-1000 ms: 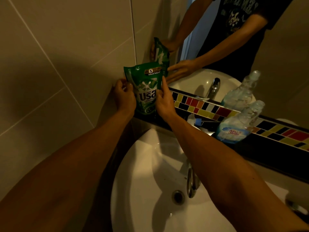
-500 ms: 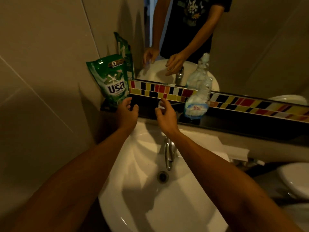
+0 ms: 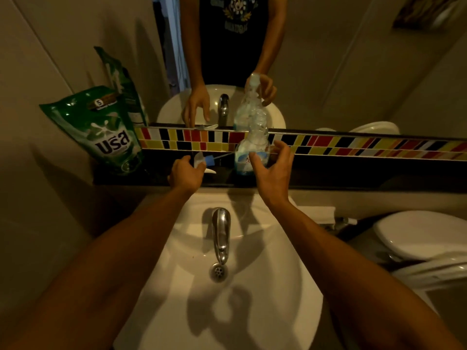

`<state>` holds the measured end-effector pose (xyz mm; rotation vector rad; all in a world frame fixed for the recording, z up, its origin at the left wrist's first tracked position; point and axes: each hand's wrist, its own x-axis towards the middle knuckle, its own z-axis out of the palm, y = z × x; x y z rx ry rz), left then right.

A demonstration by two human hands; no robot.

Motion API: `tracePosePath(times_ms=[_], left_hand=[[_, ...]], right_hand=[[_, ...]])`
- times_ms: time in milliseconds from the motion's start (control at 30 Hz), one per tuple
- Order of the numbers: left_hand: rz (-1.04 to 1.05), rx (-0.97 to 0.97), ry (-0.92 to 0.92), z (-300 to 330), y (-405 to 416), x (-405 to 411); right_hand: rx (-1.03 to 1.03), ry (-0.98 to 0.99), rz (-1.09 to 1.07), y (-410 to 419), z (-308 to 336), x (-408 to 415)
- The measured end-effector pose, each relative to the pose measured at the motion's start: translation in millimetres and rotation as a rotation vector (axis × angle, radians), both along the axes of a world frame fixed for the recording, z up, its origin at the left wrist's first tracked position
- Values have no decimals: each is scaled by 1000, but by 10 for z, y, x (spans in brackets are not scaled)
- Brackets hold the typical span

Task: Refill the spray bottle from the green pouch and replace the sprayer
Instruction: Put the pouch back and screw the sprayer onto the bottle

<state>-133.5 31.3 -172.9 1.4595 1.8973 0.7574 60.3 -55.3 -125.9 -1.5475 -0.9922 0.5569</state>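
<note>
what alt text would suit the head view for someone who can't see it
Over a white sink, the left hand touches a detached sprayer lying on a dark shelf, while the open right hand reaches around a clear spray bottle without clearly gripping it. A green pouch stands at the shelf's left end, below a mirror.

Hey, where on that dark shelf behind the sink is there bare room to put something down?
The ledge is bare from the spray bottle rightward along the tile strip. It is crowded on the left: green pouch, sprayer, left hand and right hand sit close together.
</note>
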Motion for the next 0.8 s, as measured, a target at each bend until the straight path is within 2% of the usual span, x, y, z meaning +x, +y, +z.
tracePosePath(times_ms=[267,567,700,800], left_hand=[[68,-80,65,-75,242,249],[99,-67,10,-190,276,291],[128,22,74,-244,215,256],[158,27,54,-218,178,251]], right_hand=[[-175,-143,53,383,57,147],[-252,37,306,465,55,383],[-290,38,342,485,-13,469],[-329,28,344,517,-88,508]])
